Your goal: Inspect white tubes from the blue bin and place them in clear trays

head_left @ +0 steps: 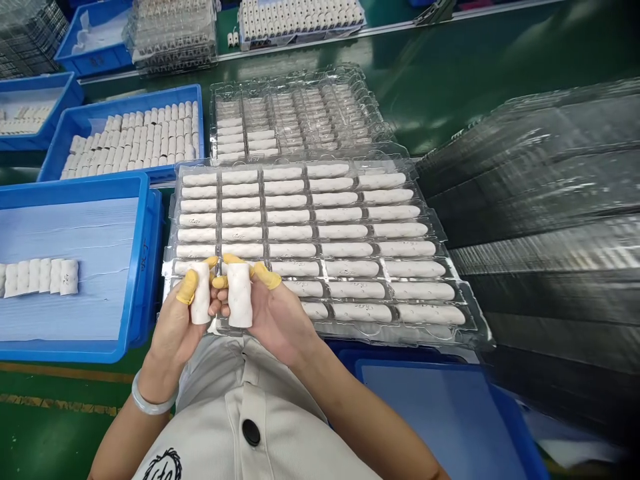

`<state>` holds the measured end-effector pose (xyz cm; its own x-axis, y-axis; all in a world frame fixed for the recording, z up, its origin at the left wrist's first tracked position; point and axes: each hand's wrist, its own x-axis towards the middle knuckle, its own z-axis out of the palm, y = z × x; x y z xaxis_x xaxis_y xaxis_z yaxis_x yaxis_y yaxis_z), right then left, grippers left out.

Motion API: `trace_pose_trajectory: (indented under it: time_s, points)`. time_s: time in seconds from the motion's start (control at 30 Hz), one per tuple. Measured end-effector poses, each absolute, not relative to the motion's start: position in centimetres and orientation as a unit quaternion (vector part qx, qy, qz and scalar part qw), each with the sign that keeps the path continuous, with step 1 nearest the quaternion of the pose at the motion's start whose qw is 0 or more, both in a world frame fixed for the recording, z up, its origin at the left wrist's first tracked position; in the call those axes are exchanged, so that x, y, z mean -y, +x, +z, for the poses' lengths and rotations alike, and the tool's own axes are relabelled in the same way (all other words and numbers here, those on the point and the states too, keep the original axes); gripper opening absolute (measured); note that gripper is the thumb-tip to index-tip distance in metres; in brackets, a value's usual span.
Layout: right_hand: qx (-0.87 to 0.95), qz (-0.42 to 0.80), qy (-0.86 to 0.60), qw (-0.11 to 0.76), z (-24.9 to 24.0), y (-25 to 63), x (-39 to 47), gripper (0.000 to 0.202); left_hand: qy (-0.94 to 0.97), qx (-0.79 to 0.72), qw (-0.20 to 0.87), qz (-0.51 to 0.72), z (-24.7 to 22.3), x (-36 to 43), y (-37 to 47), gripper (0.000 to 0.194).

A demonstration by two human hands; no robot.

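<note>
Two short white pieces with bumpy surfaces are held upright side by side, close to my body. My left hand (175, 320), with yellow covers on some fingertips, grips one white piece (201, 293). The other white piece (240, 295) is in my right hand (275, 310), whose fingertips are also covered in yellow. Both hands are over the near left corner of a clear plastic tray (325, 328). Rows of white pieces (350, 269) lie in its compartments; my hands hide some near left ones.
At the left, a blue bin (131, 267) holds a short row of white pieces. A fuller blue bin (197, 120) stands behind it. Another clear tray (300, 113) lies beyond the near one. Tall stacked trays (550, 220) rise at the right, near a low blue bin (440, 413).
</note>
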<state>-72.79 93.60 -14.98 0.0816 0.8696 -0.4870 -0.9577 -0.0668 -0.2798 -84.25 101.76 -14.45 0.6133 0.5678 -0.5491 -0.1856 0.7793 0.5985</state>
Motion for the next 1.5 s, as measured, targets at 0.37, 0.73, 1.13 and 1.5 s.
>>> trace_pose_trajectory:
  time_s: [0.37, 0.73, 1.13, 1.5]
  points:
    - [-0.002, 0.661, -0.278, 0.697, -15.9, -72.7, -93.2, 0.039, 0.229, -0.416, 0.854, 0.213, -14.8, -101.8, -84.3, 0.035]
    - [-0.012, 0.673, -0.261, 0.692, -15.8, -72.8, -93.2, 0.048, 0.251, -0.364, 0.876, 0.194, -14.8, -101.7, -84.3, 0.04]
    - [-0.08, 0.679, -0.259, 0.682, -15.1, -72.7, -93.4, 0.038, 0.218, -0.412, 0.858, 0.216, -14.4, -101.9, -84.0, 0.034]
    - [-0.073, 0.661, -0.26, 0.7, -15.2, -72.8, -93.3, 0.035, 0.23, -0.435, 0.84, 0.23, -14.2, -102.0, -83.9, 0.032]
